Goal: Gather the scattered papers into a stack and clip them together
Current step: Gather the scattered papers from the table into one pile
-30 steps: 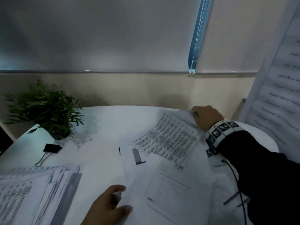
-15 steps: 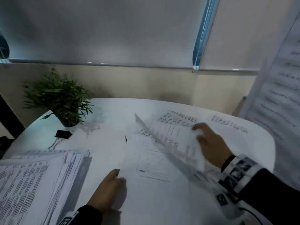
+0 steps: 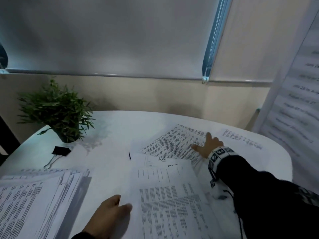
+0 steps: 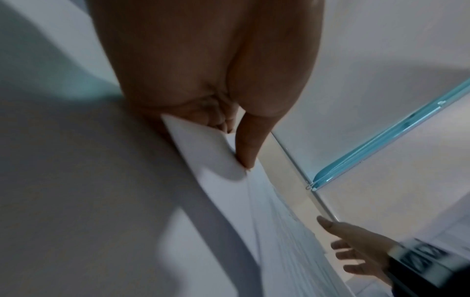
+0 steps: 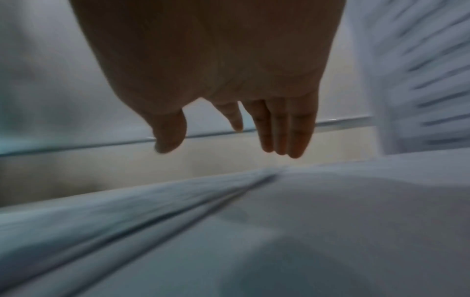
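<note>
**Loose sheets half gathered on a round white table**

A printed sheet (image 3: 169,200) lies nearest the person at the middle of the table, its long axis running away from the body and leaning slightly right, text columns upright to the viewer. The left hand (image 3: 110,216) holds its left edge: in the left wrist view the thumb (image 4: 248,144) presses on top of the paper edge with the curled fingers beneath, a pinch. Partly under that sheet's far end sits a form page (image 3: 151,160) with a small boxed logo. Beyond it a densely printed table page (image 3: 174,144) lies skewed, its long axis running diagonally toward the far right. The right hand (image 3: 208,146) is over this page's right part, fingers straight and spread, holding nothing; whether it touches the paper I cannot tell. A further sheet (image 3: 241,138) lies near the far right rim. At near left is a fanned stack of papers (image 3: 34,200). A black binder clip (image 3: 60,151) lies apart from all sheets, just in front of a small potted plant (image 3: 57,109).

The white table (image 3: 112,131) has a curved far edge. Behind it are a cream wall, a lowered roller blind (image 3: 120,35) with a bead chain (image 3: 211,42), and a printed banner (image 3: 296,100) at right.
</note>
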Tool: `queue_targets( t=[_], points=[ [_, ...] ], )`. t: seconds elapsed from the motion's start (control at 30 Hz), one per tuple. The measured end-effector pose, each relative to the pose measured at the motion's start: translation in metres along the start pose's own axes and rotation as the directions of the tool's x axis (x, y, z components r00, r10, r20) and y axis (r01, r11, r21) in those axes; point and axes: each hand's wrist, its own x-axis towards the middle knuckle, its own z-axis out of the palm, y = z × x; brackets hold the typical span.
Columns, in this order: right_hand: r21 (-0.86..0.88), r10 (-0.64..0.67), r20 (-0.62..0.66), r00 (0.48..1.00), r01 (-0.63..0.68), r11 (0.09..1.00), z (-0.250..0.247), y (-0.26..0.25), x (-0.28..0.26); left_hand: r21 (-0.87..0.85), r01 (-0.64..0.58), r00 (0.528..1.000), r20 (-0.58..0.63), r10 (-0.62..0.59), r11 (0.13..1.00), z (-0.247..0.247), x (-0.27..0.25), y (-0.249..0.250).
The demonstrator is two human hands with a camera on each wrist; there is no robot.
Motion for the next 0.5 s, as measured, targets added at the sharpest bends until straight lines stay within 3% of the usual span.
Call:
queue_targets(
  t=[0.07,0.1,0.2,0.27,0.33,0.5],
  points=[
    [0.043,0.179,0.075,0.981,-0.183,0.982,0.001,0.006,0.016,0.067,-0.033,0.999,-0.032,0.036,0.997,0.003,0.0,-0.002],
    [0.024,0.207,0.092,0.974,-0.21,0.977,0.002,0.007,0.02,0.089,-0.044,0.996,-0.076,0.051,0.995,0.006,-0.001,0.0],
    [-0.138,0.125,0.024,0.992,-0.12,0.983,0.005,0.0,0.022,0.113,-0.073,0.981,-0.171,0.091,0.991,0.008,-0.001,0.005],
    [-0.207,0.004,-0.008,1.0,-0.005,0.978,0.012,-0.011,0.021,0.137,-0.088,0.985,-0.136,0.107,0.987,0.006,-0.001,0.008],
    [-0.273,-0.062,0.071,0.996,0.079,0.959,0.02,-0.024,0.015,0.165,-0.139,0.985,-0.083,0.154,0.976,0.004,0.002,0.002],
    [-0.194,-0.078,0.105,0.991,0.098,0.976,0.032,-0.034,0.021,0.06,-0.108,0.993,-0.031,0.11,0.992,0.004,0.001,0.0]
  ],
)
